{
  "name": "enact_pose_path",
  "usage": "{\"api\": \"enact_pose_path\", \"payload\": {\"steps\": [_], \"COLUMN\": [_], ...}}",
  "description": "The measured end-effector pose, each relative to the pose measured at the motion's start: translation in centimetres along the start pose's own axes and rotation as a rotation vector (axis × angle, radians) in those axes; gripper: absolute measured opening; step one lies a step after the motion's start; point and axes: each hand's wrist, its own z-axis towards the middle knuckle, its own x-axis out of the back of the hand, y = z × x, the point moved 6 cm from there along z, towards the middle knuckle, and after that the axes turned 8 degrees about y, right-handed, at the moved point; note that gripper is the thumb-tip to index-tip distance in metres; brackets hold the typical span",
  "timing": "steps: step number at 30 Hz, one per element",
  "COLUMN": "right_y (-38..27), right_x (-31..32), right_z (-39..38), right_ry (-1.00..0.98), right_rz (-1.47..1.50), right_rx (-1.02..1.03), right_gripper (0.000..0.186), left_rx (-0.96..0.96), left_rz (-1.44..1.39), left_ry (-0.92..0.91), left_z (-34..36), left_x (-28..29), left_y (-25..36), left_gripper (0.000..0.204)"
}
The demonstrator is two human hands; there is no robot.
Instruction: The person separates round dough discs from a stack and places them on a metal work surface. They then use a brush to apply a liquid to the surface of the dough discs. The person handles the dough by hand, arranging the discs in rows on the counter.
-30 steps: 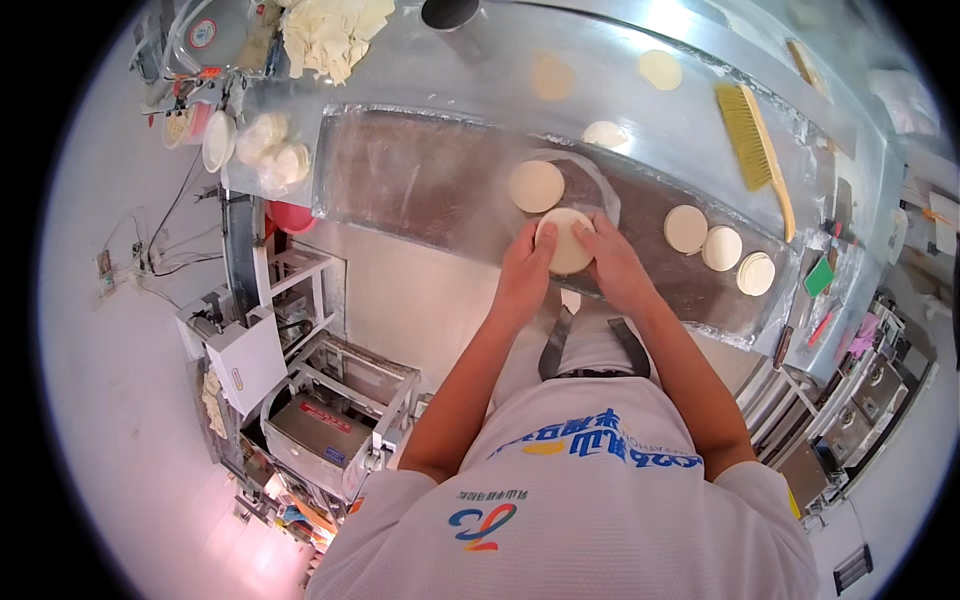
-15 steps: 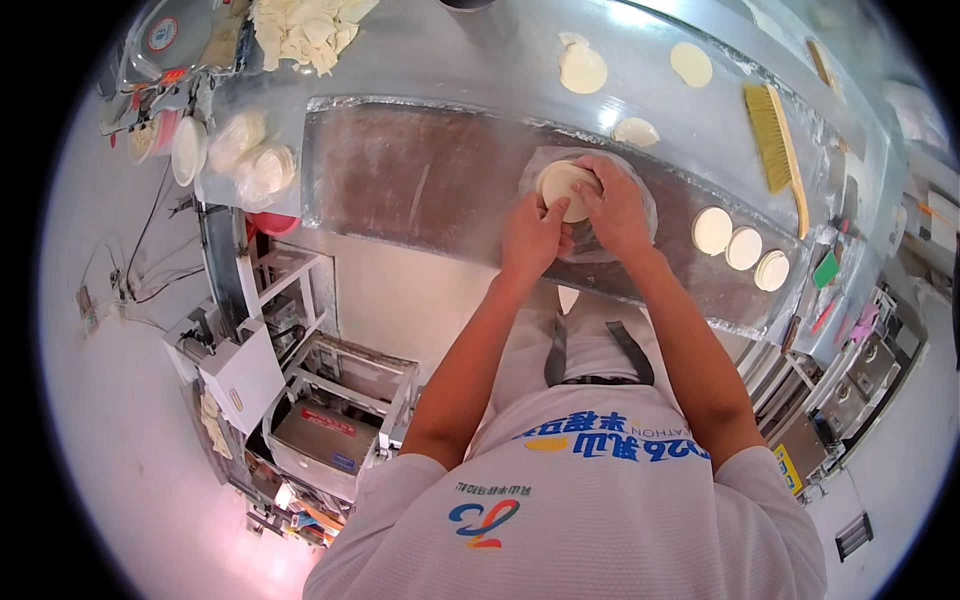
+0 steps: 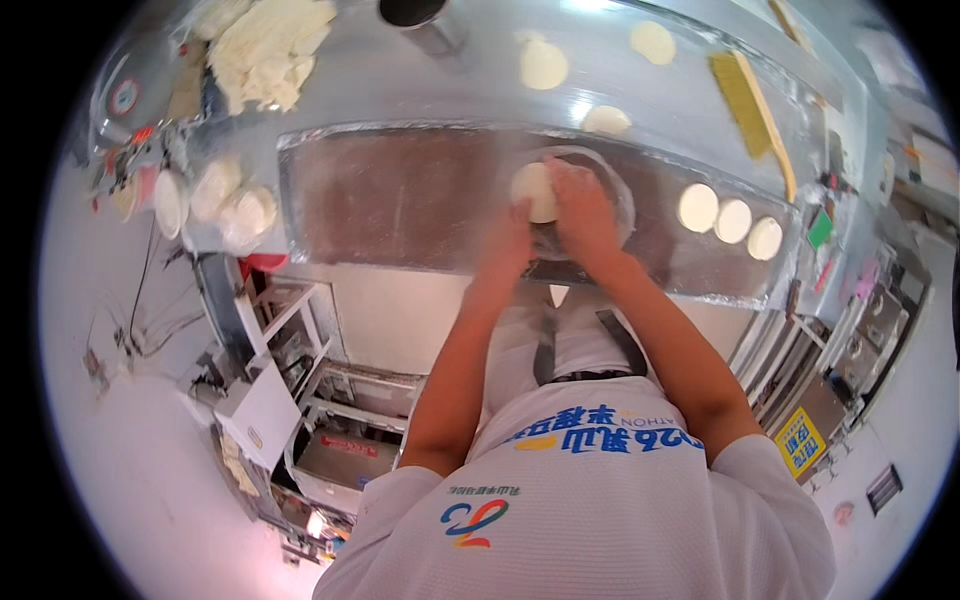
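Note:
A small stack of pale round dough wrappers [image 3: 537, 192] is between my two hands, above a clear plastic bag [image 3: 620, 195] on the brown board. My left hand [image 3: 508, 240], blurred by motion, grips the near left edge of the stack. My right hand [image 3: 584, 208] is closed on its right side, fingers over the far edge. Three more stacks of dough rounds [image 3: 698, 208] stand in a row on the board to the right.
The brown board [image 3: 400, 195] lies on a metal table. Single dough rounds [image 3: 544, 65] lie beyond it. A wooden-handled brush [image 3: 750, 110] is at the far right. A metal cylinder [image 3: 430, 25], dough scraps [image 3: 270, 55] and bagged rounds [image 3: 248, 215] are farther left.
The whole view has shifted, bringing more of the metal cylinder into sight. Both hands still hold the stack over the bag, and the left hand is now blurred.

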Motion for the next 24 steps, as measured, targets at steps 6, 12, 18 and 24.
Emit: {"api": "enact_pose_path", "payload": {"steps": [6,12,18,24], "right_y": [0.1,3.3,19.7,20.0], "right_x": [1.5,14.8,18.4,16.3], "right_z": [-2.1,-4.5,-4.4,-3.6], "right_ry": [-0.021,0.191,0.071,-0.067], "right_rz": [-0.071,-0.009,-0.134,-0.181], "right_rx": [-0.023,-0.013,-0.218,-0.112], "right_gripper": [0.055,0.037,0.041,0.042], "left_rx": [-0.227,-0.227,-0.155,0.21], "left_rz": [0.231,0.133,-0.023,-0.318], "left_ry": [0.029,0.193,-0.078,-0.233], "left_z": [1.9,-4.7,-10.3,-14.6], "left_x": [-0.1,0.9,-8.3,-18.9], "left_y": [-2.7,0.7,-3.1,-5.2], "left_gripper": [0.042,0.035,0.028,0.031]}}
